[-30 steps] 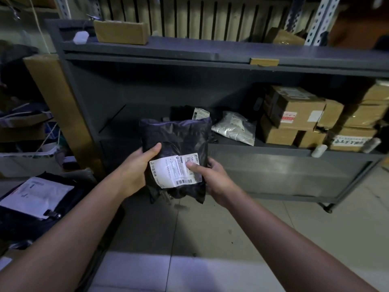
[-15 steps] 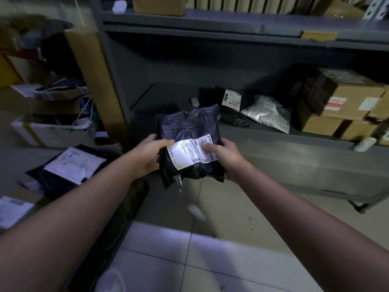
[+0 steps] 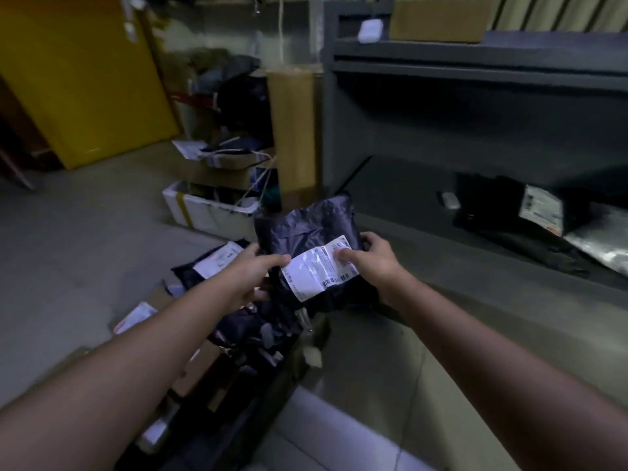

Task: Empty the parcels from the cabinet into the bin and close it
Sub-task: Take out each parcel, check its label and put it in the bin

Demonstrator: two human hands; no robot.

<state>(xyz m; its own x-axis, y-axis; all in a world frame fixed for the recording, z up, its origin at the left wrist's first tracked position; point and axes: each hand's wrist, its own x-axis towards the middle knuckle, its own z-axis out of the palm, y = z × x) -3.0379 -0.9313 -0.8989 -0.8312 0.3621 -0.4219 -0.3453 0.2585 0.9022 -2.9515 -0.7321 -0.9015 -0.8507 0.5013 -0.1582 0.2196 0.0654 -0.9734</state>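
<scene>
Though dim, tiled floor [image 3: 68,253] beside cabinet [image 3: 475,68].

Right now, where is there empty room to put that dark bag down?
Bare cabinet shelf left of the black parcel; bare floor between the yellow board and the white box. Crowded under the held bag: piled parcels.

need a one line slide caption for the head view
Left hand and right hand hold a dark labelled parcel beside the grey cabinet, near other parcels.

Two hands [image 3: 251,273] [image 3: 377,258], one held parcel [image 3: 306,226], two shelf parcels [image 3: 503,205] [image 3: 605,249], one cardboard box [image 3: 441,18].
</scene>
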